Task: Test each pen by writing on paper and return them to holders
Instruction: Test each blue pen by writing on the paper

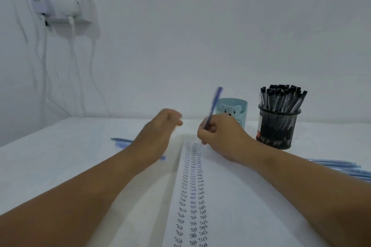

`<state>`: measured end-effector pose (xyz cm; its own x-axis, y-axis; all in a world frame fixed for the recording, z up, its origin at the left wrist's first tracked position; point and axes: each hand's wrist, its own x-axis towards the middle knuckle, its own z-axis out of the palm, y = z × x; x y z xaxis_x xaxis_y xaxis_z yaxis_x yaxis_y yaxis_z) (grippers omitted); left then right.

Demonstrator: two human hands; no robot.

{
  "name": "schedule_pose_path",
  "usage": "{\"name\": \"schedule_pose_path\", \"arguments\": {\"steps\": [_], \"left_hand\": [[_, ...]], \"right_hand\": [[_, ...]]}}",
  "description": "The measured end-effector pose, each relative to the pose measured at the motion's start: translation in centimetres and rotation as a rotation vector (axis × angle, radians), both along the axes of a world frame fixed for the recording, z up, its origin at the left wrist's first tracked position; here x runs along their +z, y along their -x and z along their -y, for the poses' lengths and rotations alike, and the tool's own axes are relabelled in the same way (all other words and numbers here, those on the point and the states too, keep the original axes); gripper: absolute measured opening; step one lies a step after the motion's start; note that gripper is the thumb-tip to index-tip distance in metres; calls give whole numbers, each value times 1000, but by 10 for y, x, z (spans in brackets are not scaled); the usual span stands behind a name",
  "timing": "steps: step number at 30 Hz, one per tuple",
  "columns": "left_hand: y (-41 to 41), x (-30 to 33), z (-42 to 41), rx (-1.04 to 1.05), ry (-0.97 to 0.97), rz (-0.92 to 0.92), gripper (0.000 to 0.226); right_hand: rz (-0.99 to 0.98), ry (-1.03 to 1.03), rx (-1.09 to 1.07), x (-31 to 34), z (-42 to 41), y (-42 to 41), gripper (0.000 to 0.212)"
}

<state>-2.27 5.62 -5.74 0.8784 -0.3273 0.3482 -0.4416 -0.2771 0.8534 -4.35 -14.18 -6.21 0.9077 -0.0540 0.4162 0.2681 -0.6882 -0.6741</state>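
Note:
My right hand (218,136) grips a blue pen (213,106) that stands nearly upright, its lower end near the top of the paper (230,196). Three columns of the word "Test" run down the sheet. My left hand (160,132) hovers blurred just left of the paper's top, fingers loosely curled and holding nothing that I can see. Behind my right hand stands a light blue bear holder (237,109). A black mesh holder (278,126) full of black-capped pens stands to its right.
Loose blue pens (122,140) lie on the table behind my left forearm. More blue pens (339,167) lie at the right edge. A wall socket with plugs and white cables (62,6) hangs on the wall at far left.

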Motion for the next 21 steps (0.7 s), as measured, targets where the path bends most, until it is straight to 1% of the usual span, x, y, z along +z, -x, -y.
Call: {"name": "schedule_pose_path", "arguments": {"steps": [1,2,3,4,6,8,11,14,17,21], "left_hand": [[-2,-6,-4,-33,-255,130,15],[-4,-10,-7,-79,-454,218,17],[-5,-14,-9,-125,-567,241,21],[-5,-16,-9,-154,-609,224,23],[-5,-18,-8,-157,-609,222,22],[-6,-19,-8,-138,-605,233,22],[-8,-19,-12,-137,-585,202,21],[-9,-19,-12,-136,-578,180,21],[-9,-19,-12,-136,-572,178,20],[-9,-20,-12,-134,-574,168,20]], "right_hand": [[-60,-99,33,-3,0,1,13],[-104,-184,67,-5,0,1,11],[-134,-263,87,-6,1,0,10],[-153,-332,101,-5,3,0,8],[-179,-381,124,-4,5,-1,6],[-199,-339,133,-6,4,-1,6],[-206,-276,108,-8,2,-3,14],[-212,-238,89,-8,0,-4,13],[-218,-190,83,-9,0,-3,20],[-223,-150,81,-9,-1,-3,18]]}}
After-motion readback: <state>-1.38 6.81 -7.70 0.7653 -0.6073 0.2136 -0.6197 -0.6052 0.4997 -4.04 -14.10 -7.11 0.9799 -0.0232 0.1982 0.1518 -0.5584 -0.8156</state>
